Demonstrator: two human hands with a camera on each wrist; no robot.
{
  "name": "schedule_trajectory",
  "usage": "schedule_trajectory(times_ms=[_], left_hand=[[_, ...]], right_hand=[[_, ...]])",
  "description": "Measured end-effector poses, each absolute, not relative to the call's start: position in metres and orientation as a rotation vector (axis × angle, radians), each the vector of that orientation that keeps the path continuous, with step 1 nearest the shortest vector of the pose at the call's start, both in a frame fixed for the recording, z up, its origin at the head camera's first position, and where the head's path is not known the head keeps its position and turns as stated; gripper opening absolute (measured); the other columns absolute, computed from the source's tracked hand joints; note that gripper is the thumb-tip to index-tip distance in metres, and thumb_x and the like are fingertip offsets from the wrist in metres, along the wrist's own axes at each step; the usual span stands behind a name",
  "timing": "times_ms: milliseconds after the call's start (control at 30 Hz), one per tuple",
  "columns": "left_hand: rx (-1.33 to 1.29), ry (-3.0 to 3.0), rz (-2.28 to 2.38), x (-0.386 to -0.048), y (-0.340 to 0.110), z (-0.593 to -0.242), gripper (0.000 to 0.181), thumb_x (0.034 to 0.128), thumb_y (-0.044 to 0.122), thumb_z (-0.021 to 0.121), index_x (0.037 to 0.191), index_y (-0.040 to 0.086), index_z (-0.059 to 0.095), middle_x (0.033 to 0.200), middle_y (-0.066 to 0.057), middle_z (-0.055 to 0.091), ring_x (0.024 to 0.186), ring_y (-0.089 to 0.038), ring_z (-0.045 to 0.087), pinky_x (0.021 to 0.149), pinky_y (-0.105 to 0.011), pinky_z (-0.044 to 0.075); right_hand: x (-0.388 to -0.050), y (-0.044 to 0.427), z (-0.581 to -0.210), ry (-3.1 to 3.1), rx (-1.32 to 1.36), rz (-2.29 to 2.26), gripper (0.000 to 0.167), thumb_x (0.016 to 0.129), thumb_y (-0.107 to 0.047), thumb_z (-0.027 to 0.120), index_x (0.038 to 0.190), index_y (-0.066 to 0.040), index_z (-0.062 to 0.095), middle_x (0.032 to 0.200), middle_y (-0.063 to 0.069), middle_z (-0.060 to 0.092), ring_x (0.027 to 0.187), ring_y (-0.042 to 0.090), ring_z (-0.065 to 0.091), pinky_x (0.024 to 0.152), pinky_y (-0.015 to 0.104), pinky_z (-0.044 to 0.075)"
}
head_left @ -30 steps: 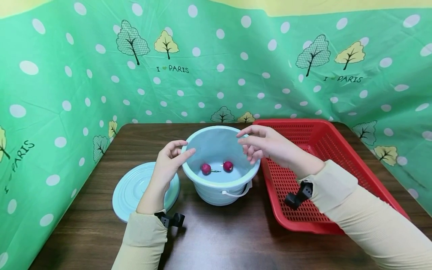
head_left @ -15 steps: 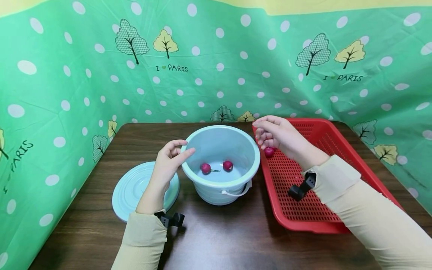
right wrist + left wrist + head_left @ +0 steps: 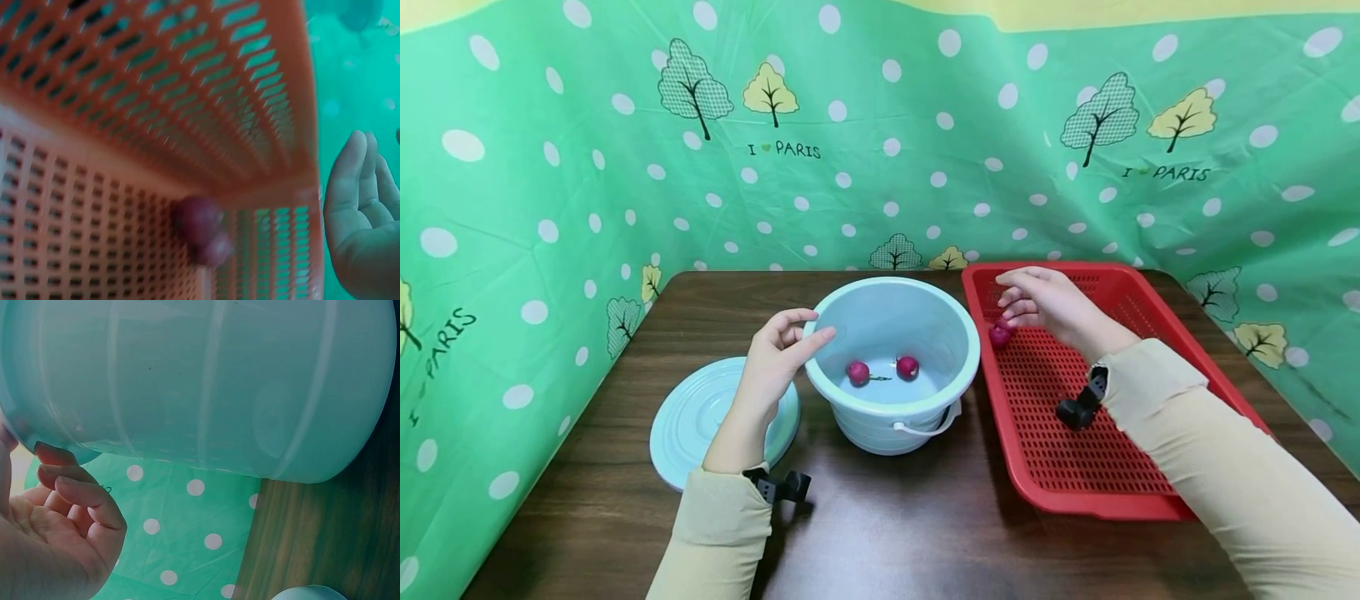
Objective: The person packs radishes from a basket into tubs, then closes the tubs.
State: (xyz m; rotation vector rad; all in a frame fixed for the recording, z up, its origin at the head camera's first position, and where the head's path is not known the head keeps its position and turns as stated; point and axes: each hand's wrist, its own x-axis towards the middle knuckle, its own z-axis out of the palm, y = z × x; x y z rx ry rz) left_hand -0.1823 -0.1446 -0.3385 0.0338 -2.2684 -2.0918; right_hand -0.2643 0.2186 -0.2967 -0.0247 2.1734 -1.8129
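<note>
Two round purplish-red radishes (image 3: 907, 367) lie on the bottom of the light blue bucket (image 3: 891, 421), one trailing a thin root. My left hand (image 3: 782, 354) holds the bucket's left rim between thumb and fingers; the left wrist view shows the bucket's ribbed outer wall (image 3: 187, 381) beside the curled fingers. Over the far left part of the red basket (image 3: 1075, 504), my right hand (image 3: 1048, 304) hangs with loosely bent fingers and nothing in it. Below those fingers sit radishes (image 3: 1001, 335) in the basket corner; two radishes (image 3: 199, 220) show there, touching, in the right wrist view.
A light blue lid (image 3: 688, 421) lies on the dark wooden table (image 3: 880, 533), left of the bucket and partly behind the left forearm. The bucket's white handle (image 3: 928, 432) hangs at its front right. A green dotted cloth (image 3: 850, 192) stands behind the table.
My right hand has moved right, from above the bucket's right rim to above the basket. Radishes in the basket corner have come into sight. The left hand stays on the bucket.
</note>
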Motion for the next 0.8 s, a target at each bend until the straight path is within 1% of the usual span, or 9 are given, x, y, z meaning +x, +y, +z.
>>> schedule_trajectory(times_ms=[267,433,567,667,800], left_hand=[[0.030,-2.256,-2.112,-0.183,-0.146,-0.339,0.039,0.0888,0.027,0.075,0.121,0.012,0.061,0.069,0.006,0.054,0.055,-0.011,0.040,0.053,-0.024,0.040],[0.031,-2.258,-2.113,-0.183,-0.145,-0.338,0.039,0.0888,0.028,0.075,0.122,0.012,0.061,0.070,0.006,0.053,0.055,-0.012,0.040,0.052,-0.022,0.040],[0.033,-2.260,-2.110,-0.183,-0.145,-0.338,0.039,0.0888,0.028,0.075,0.122,0.013,0.061,0.070,0.006,0.054,0.056,-0.011,0.040,0.053,-0.023,0.040],[0.033,-2.263,-2.105,-0.183,-0.145,-0.338,0.039,0.0888,0.028,0.075,0.122,0.013,0.061,0.070,0.006,0.054,0.056,-0.012,0.040,0.053,-0.024,0.040],[0.028,-2.264,-2.101,-0.183,-0.145,-0.339,0.038,0.0889,0.028,0.075,0.121,0.013,0.061,0.069,0.006,0.053,0.055,-0.013,0.039,0.053,-0.025,0.040]], right_hand=[[-0.280,0.235,-0.320,2.281,0.005,-1.656,0.036,0.100,-0.037,0.056,0.122,-0.009,0.051,0.082,-0.002,0.065,0.070,0.009,0.066,0.072,0.026,0.059],[-0.288,0.239,-0.330,2.351,-0.002,-1.559,0.052,0.100,-0.039,0.056,0.135,-0.002,0.045,0.090,0.002,0.065,0.074,0.011,0.067,0.073,0.026,0.059],[-0.293,0.240,-0.334,2.387,-0.005,-1.474,0.063,0.100,-0.041,0.056,0.141,0.003,0.039,0.094,0.005,0.065,0.075,0.012,0.067,0.077,0.030,0.060],[-0.296,0.240,-0.337,2.390,-0.005,-1.427,0.065,0.100,-0.040,0.057,0.142,0.005,0.037,0.093,0.005,0.064,0.073,0.012,0.066,0.079,0.034,0.060],[-0.300,0.243,-0.341,2.380,-0.008,-1.383,0.063,0.100,-0.038,0.056,0.142,0.006,0.037,0.088,0.001,0.064,0.071,0.012,0.063,0.077,0.033,0.060]])
